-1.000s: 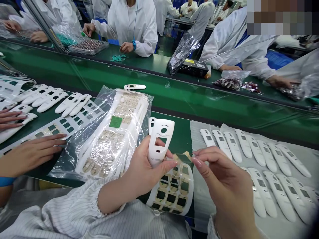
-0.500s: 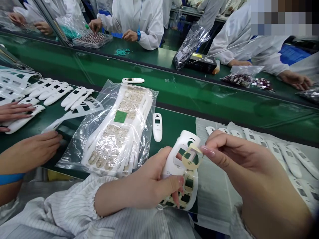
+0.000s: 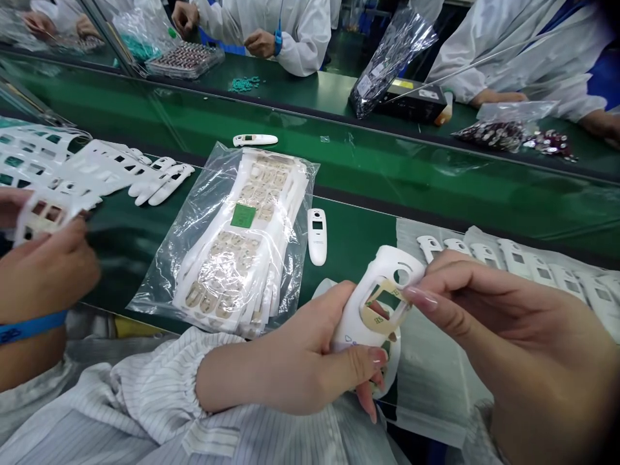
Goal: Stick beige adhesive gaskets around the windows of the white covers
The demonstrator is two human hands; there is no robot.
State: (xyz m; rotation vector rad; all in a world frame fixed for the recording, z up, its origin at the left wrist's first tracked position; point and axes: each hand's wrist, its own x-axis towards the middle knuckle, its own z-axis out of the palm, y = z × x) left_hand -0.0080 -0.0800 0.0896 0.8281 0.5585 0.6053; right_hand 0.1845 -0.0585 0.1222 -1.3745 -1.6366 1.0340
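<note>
My left hand [image 3: 329, 371] is closed around a white plastic thermometer shell [image 3: 356, 318], which is tilted and has a round hole and a larger window. A sheet of stickers [image 3: 394, 361] shows partly beneath the shell, mostly hidden by it and my fingers. Over the shell's window lies a tan adhesive sticker [image 3: 374, 321] with a cut-out middle. The thumb and forefinger of my right hand [image 3: 494, 316] pinch its upper right edge, close to the round hole. Exactly how much of the sticker touches the shell is hard to tell.
A clear bag [image 3: 162, 271] of sticker sheets lies left of my hands. Beyond it are two white thermometers [image 3: 317, 237]. White shells [image 3: 540, 268] line a foam sheet [image 3: 436, 381] on the right. A co-worker's hands [image 3: 53, 265] hold a windowed white sheet at left.
The sticker, held raised and askew before, is now down over the shell's window. My view has shifted slightly. The co-worker at left has lifted a windowed sheet piece.
</note>
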